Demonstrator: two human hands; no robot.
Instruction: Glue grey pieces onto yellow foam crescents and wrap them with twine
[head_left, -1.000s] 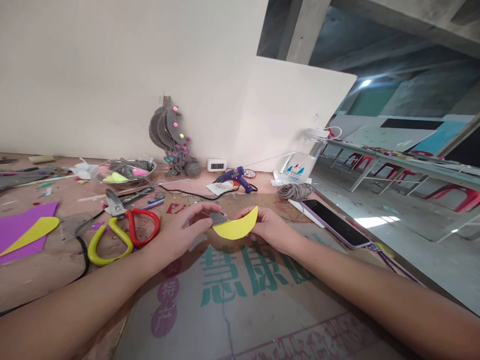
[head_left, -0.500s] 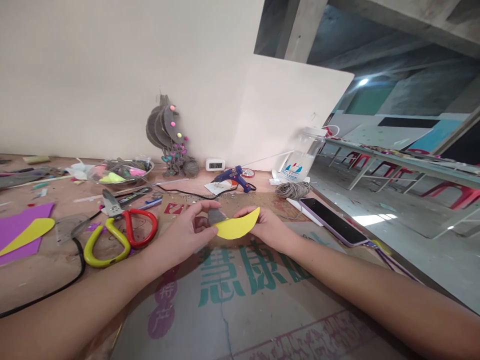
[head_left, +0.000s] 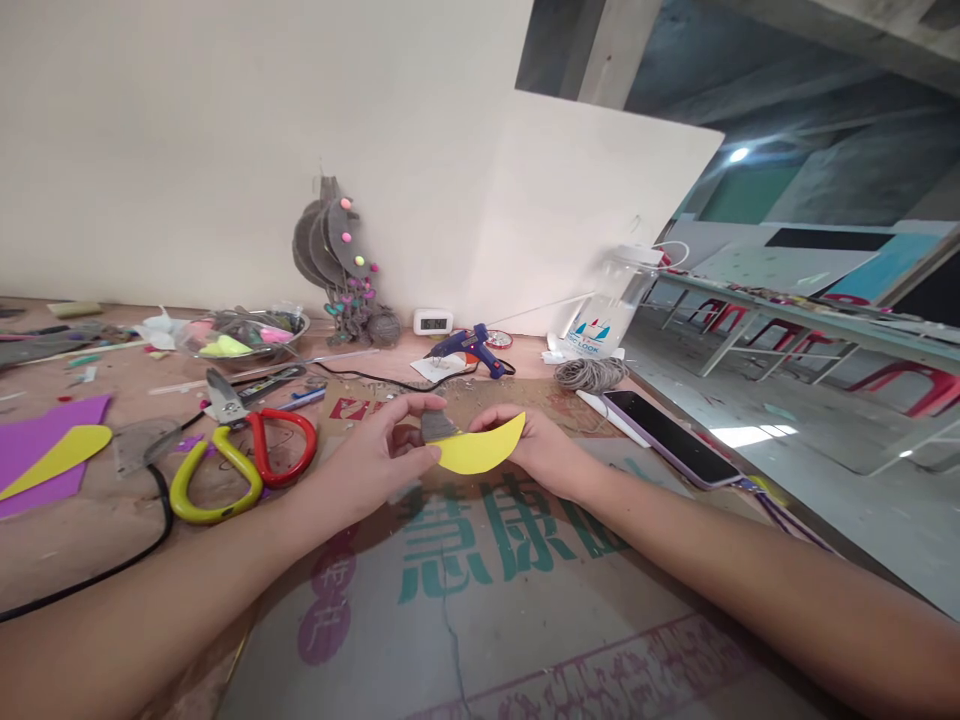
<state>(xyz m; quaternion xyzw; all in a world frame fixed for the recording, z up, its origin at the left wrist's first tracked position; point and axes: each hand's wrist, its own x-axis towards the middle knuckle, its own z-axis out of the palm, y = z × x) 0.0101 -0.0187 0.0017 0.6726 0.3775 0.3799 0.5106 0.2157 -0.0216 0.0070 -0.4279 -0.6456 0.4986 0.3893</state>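
My left hand (head_left: 397, 447) pinches a small grey piece (head_left: 439, 427) together with the left end of a curved yellow felt piece (head_left: 482, 448). The yellow piece is crescent-shaped, and its right tip rises to a point. Behind that tip my right hand (head_left: 544, 450) is closed on the piece, its fingertips partly hidden. Both hands hover over a flat cardboard sheet (head_left: 375, 640) printed with green and purple characters. Left of my left hand lie scissors (head_left: 241, 450) with one red and one yellow handle, blades spread.
A blue glue gun (head_left: 472, 347) rests beyond my hands, near a small clock (head_left: 433, 322). Rightward are a grey string coil (head_left: 591, 374), a clear jug (head_left: 611, 300) and a phone (head_left: 671, 437). Purple felt (head_left: 86, 425), a filled bowl (head_left: 244, 335) and a grey hanging ornament (head_left: 326, 250) stand leftward.
The camera view has shifted slightly. My hands keep their hold on the yellow and grey pieces with barely any change in pose.
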